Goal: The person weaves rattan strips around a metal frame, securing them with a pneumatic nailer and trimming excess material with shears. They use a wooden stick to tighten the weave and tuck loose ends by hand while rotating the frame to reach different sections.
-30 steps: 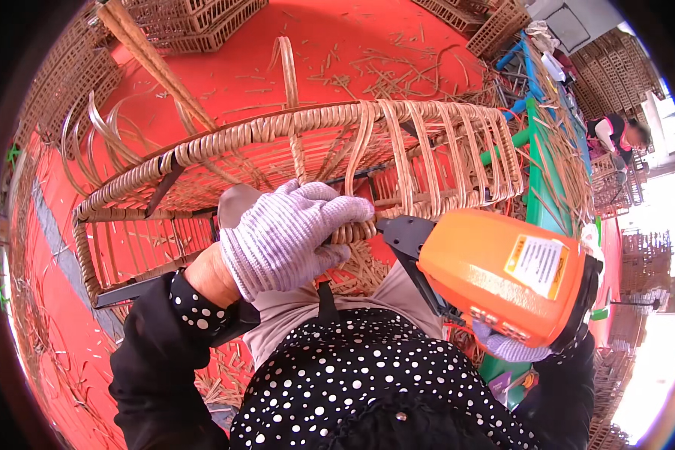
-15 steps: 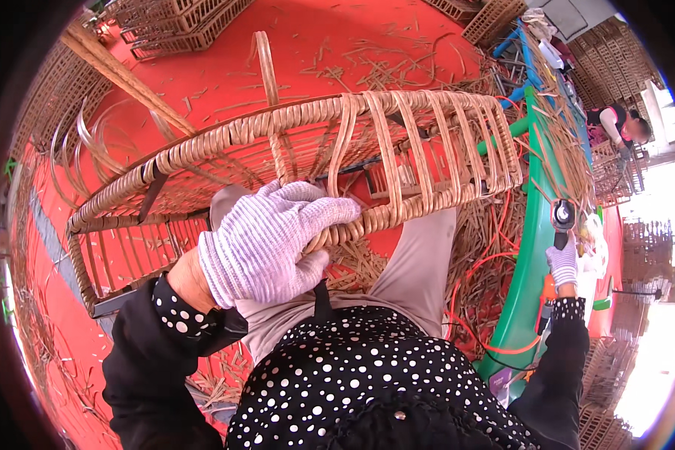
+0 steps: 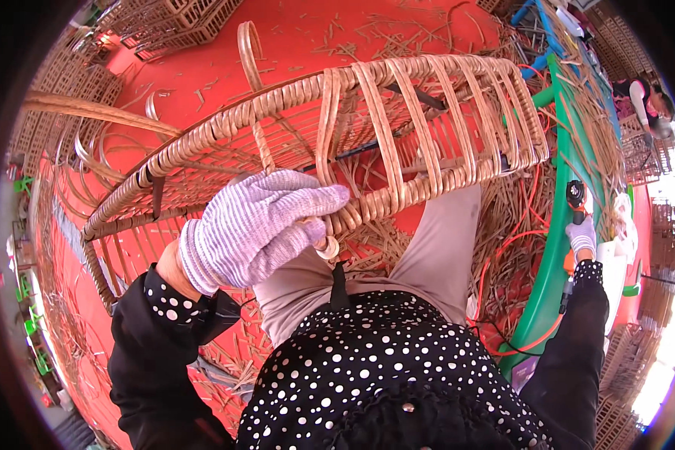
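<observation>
I see the woven rattan frame [image 3: 367,142] spanning the middle of the frame, resting across my lap above the beige trousers [image 3: 427,255]. My left hand [image 3: 259,225], in a knit work glove, is clenched around the frame's wrapped lower rail just left of centre — fingers curled over a loose strip end. My right hand [image 3: 581,236], also gloved, sits far off at the right edge, closed on a dark tool handle [image 3: 575,196] beside the green rail [image 3: 559,247]. An orange cable [image 3: 502,247] loops over loose rattan scraps [image 3: 514,202] between frame and rail. Below everything lies the red floor [image 3: 307,37], littered with trimmings; woven crates [image 3: 180,22] stand at upper left, and another person [image 3: 645,97] works at upper right.
</observation>
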`<state>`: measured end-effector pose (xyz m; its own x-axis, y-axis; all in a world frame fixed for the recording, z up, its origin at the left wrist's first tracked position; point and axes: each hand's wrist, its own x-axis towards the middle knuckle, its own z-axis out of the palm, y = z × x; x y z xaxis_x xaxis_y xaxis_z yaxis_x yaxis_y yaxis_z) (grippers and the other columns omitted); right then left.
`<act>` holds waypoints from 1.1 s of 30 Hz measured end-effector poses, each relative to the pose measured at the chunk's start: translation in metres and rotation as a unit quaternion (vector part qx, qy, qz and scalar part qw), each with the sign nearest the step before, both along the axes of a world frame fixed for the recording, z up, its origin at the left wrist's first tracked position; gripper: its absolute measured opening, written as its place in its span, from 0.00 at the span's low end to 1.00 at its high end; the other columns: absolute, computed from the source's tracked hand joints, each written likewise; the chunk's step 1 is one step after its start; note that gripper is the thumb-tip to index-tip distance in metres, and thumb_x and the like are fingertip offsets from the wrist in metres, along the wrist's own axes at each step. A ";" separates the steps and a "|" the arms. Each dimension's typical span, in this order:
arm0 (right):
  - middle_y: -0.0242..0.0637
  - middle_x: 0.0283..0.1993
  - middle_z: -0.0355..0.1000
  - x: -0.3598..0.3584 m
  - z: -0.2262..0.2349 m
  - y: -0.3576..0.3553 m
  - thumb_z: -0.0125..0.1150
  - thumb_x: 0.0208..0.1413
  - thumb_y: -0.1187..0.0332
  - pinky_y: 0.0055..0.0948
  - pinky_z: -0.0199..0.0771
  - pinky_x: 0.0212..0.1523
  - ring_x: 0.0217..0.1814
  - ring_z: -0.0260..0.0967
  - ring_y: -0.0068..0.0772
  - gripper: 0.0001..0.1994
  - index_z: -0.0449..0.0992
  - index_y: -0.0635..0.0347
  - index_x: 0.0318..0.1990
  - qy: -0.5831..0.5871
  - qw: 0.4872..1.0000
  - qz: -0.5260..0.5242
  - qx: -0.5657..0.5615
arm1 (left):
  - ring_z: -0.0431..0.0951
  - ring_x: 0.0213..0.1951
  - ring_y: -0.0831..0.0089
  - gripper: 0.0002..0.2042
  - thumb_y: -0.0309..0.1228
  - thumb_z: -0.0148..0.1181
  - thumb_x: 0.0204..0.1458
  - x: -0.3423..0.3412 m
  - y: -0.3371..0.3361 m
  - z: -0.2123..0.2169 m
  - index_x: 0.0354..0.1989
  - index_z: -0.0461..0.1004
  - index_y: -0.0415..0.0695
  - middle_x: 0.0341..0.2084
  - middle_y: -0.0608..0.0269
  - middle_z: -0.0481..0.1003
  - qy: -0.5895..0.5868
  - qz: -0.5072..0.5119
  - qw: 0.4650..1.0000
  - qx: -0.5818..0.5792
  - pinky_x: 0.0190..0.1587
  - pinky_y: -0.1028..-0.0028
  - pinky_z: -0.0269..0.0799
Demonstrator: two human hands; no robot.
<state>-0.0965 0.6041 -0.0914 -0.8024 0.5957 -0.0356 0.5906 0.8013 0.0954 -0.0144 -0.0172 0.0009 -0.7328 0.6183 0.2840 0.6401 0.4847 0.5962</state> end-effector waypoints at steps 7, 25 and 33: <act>0.56 0.45 0.71 -0.007 -0.002 0.007 0.54 0.42 0.65 0.39 0.68 0.49 0.48 0.70 0.54 0.28 0.62 0.66 0.53 -0.019 1.000 -0.011 -0.001 | 0.75 0.40 0.58 0.20 0.30 0.59 0.48 0.003 -0.003 -0.001 0.52 0.71 0.46 0.38 0.56 0.73 0.055 -0.006 0.998 -0.041 0.39 0.63 0.72; 0.34 0.25 0.66 0.086 0.165 -0.159 0.54 0.41 0.71 0.24 0.70 0.26 0.21 0.65 0.25 0.14 0.65 0.64 0.38 0.171 0.786 0.195 -0.561 | 0.74 0.37 0.65 0.12 0.23 0.67 0.31 0.056 0.040 -0.014 0.29 0.77 0.47 0.34 0.65 0.75 0.231 0.268 0.932 -0.078 0.34 0.71 0.73; 0.35 0.27 0.66 0.111 0.188 -0.225 0.66 0.44 0.64 0.29 0.71 0.30 0.25 0.66 0.31 0.23 0.64 0.65 0.45 0.094 0.734 0.007 -0.672 | 0.75 0.31 0.69 0.10 0.25 0.67 0.33 0.054 0.035 -0.031 0.27 0.78 0.48 0.31 0.67 0.74 0.318 0.247 0.916 -0.004 0.34 0.71 0.74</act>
<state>0.0143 0.3792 0.0961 -0.8738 0.1149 -0.4726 0.4836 0.1021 -0.8693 0.0400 0.0178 -0.0305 -0.6115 0.2603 0.7472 0.5590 0.8105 0.1751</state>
